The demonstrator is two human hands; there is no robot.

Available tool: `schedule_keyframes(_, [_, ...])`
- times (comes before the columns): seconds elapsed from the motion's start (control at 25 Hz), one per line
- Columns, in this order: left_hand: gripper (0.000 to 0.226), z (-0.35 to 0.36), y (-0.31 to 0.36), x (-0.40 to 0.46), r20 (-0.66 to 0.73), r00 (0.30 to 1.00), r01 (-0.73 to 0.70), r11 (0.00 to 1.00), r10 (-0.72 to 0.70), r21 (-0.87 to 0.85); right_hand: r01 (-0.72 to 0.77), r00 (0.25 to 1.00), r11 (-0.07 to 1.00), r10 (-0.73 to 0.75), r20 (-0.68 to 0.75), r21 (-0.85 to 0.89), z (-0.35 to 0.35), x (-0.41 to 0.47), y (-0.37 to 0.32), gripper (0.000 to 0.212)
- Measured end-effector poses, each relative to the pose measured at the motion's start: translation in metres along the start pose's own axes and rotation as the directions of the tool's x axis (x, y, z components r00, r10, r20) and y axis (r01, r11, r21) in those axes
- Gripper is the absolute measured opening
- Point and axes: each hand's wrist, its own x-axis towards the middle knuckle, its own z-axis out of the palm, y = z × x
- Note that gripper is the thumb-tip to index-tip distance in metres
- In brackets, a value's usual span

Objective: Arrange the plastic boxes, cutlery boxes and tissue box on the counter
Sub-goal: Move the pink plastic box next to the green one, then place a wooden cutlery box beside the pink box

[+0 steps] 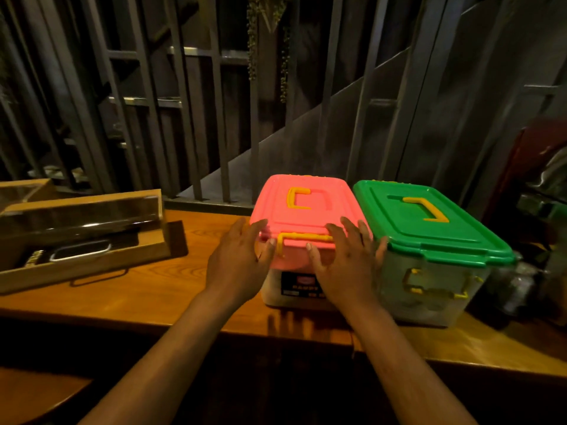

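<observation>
A clear plastic box with a pink lid (302,207) and yellow handles stands on the wooden counter (159,289). Touching its right side is a second clear box with a green lid (429,222). My left hand (239,259) lies flat against the pink box's front left corner, fingers spread. My right hand (343,259) rests on its front right corner, thumb in the gap between the two boxes. Neither hand is closed around anything. A wooden cutlery box (82,237) with a clear cover sits at the left on a dark mat.
Grey metal bars and a staircase rise right behind the counter. Dark, blurry items (540,240) crowd the counter's far right beside the green-lidded box. Another wooden box corner (24,188) shows at the far left. Bare wood lies between the cutlery box and the pink-lidded box.
</observation>
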Motion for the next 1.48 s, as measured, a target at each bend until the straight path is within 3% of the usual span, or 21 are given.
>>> schedule_keyframes(0.24, [0.054,-0.082,-0.098,-0.027,-0.091,0.991,-0.078,0.973,0.100,0.217,0.127,0.989,0.974,-0.138,0.051,0.189,0.022,-0.025,-0.133,0.045])
schedule_keyframes(0.64, [0.055,-0.212,-0.332,-0.046,-0.127,0.988,0.127,0.924,-0.087,0.361,0.140,0.957,0.903,-0.228,0.178,0.407,0.110,-0.060,-0.366,0.044])
schedule_keyframes(1.04, [0.055,-0.245,-0.455,0.001,-0.148,0.967,0.250,0.886,-0.207,0.391,0.151,0.896,0.834,-0.343,0.283,0.531,0.209,-0.021,-0.477,0.046])
schedule_keyframes(1.2, [0.055,-0.251,-0.489,0.013,-0.168,0.948,0.317,0.844,-0.271,0.432,0.213,0.837,0.814,-0.437,0.329,0.540,0.250,0.000,-0.546,0.059])
schedule_keyframes(1.32, [0.054,-0.247,-0.514,0.026,-0.168,0.932,0.363,0.830,-0.321,0.424,0.288,0.774,0.860,-0.468,0.427,0.421,0.280,0.007,-0.593,0.076])
schedule_keyframes(1.48, [0.051,-0.242,-0.541,0.044,-0.105,0.944,0.328,0.859,-0.312,0.393,0.297,0.815,0.886,-0.429,0.390,0.355,0.297,0.003,-0.602,0.076])
